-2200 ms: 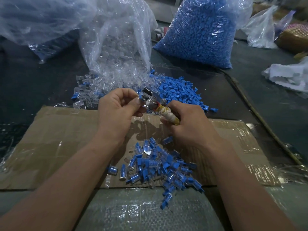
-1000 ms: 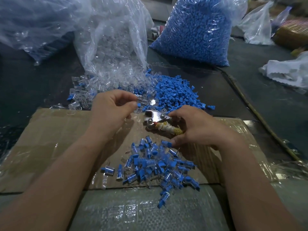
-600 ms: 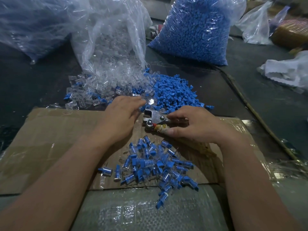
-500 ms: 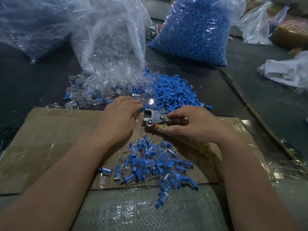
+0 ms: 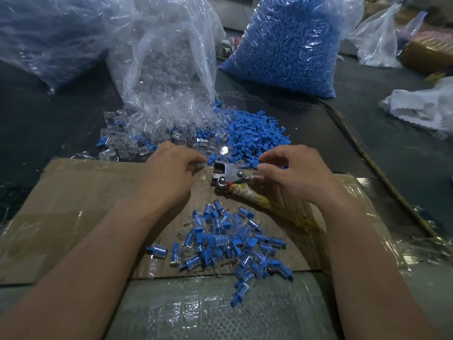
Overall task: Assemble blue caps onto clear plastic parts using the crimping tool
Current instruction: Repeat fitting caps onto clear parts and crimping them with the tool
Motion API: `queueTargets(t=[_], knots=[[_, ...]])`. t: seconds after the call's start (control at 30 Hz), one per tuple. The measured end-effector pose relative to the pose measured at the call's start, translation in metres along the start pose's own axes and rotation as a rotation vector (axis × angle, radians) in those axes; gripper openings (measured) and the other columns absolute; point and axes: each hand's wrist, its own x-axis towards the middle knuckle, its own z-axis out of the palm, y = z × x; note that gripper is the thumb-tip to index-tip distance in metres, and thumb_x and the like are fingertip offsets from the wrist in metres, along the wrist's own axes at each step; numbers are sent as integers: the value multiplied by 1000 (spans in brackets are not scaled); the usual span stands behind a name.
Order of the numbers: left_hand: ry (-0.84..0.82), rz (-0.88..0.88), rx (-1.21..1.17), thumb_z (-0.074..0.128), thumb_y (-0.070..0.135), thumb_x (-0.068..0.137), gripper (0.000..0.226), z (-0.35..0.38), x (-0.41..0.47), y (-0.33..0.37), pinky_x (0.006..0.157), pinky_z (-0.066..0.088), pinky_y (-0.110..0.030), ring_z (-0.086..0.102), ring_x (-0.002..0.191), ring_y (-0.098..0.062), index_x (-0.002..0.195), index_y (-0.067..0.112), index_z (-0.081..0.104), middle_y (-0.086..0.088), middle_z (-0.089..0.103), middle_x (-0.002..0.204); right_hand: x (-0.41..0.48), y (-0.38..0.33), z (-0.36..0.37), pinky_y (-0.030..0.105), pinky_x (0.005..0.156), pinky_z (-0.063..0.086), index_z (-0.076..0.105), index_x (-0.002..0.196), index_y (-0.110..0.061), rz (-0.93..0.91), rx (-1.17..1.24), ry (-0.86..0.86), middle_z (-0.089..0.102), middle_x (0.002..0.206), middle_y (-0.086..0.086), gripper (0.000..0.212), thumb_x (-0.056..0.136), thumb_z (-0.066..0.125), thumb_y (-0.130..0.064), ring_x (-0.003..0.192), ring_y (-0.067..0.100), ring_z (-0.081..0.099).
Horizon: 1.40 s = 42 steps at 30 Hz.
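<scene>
While the crimping tool (image 5: 229,174) lies between them, left hand (image 5: 169,176) and right hand (image 5: 295,176) fingers curl; grasp unclear.

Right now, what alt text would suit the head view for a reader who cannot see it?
A left hand and right hand flank a crimping tool lying on cardboard, at the edge of loose clear parts and blue caps. Assembled pieces are heaped nearer the viewer; full bags stand behind.
</scene>
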Motion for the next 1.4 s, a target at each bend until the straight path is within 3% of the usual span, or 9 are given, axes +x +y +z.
queueTargets(t=[0.17, 0.37, 0.5, 0.63, 0.77, 0.93, 1.07, 1.2, 1.4], knots=[[-65, -72, -11, 55, 14, 90, 33, -6, 2, 1, 98, 38, -38, 48, 116, -22, 122, 23, 59, -1, 60, 122, 0, 1, 0, 9, 65, 35, 66, 107, -21, 9, 8, 15, 57, 88, -14, 25, 86, 61, -33, 81, 1, 52], [-61, -48, -52, 54, 7, 90, 30, -8, -1, 3, 88, 36, -27, 50, 105, -16, 118, 18, 60, -2, 59, 117, 0, 0, 1, 8, 64, 34, 66, 105, -20, -1, 22, 26, 55, 83, -16, 24, 86, 61, -32, 75, -5, 49], [-21, -161, -473, 59, 3, 85, 28, -14, -4, 9, 64, 43, -4, 54, 81, 0, 111, 14, 61, 9, 60, 97, -1, -6, -1, 5, 63, 40, 67, 102, -21, -27, 101, 79, 53, 78, -25, 18, 85, 62, -27, 77, -8, 53], [-36, -158, -959, 64, 0, 75, 28, -25, -12, 21, 65, 48, -7, 64, 77, 1, 91, 23, 64, 6, 69, 85, -6, -25, 7, 3, 74, 43, 63, 105, -26, -79, 320, 88, 58, 84, -23, 22, 84, 63, -21, 83, -11, 56], [-115, -103, -1148, 66, 13, 59, 32, -22, -17, 29, 70, 50, -13, 67, 84, -5, 90, 21, 66, 7, 72, 86, -10, -45, 21, 10, 79, 48, 61, 111, -18, -129, 471, 65, 60, 87, -19, 28, 83, 64, -12, 85, -6, 59], [-108, -120, -1153, 69, 11, 56, 30, -17, -17, 29, 68, 52, -17, 69, 80, -11, 85, 20, 68, 3, 72, 83, -11, -50, 26, 16, 77, 52, 64, 93, -25, -113, 594, 124, 65, 86, -14, 23, 80, 68, -7, 82, 0, 64], [-82, -130, -1115, 70, 13, 55, 27, -15, -17, 28, 67, 54, -21, 69, 76, -14, 79, 27, 71, 5, 71, 81, -11, -49, 27, 25, 74, 55, 69, 86, -20, -106, 598, 206, 69, 81, -6, 13, 79, 69, -9, 76, 7, 66], [-57, -171, -1052, 74, 10, 57, 30, -16, -17, 26, 76, 55, -32, 67, 79, -19, 82, 28, 71, 8, 69, 83, -11, -49, 28, 17, 72, 53, 62, 78, -31, -118, 569, 179, 65, 78, -13, 22, 79, 70, -10, 73, 1, 63], [-83, -176, -1035, 74, 7, 57, 33, -17, -17, 28, 74, 57, -28, 70, 79, -21, 85, 25, 70, -11, 70, 89, -12, -51, 28, 10, 68, 48, 62, 76, -29, -123, 599, 215, 64, 77, -13, 23, 77, 71, -7, 72, -2, 62]])
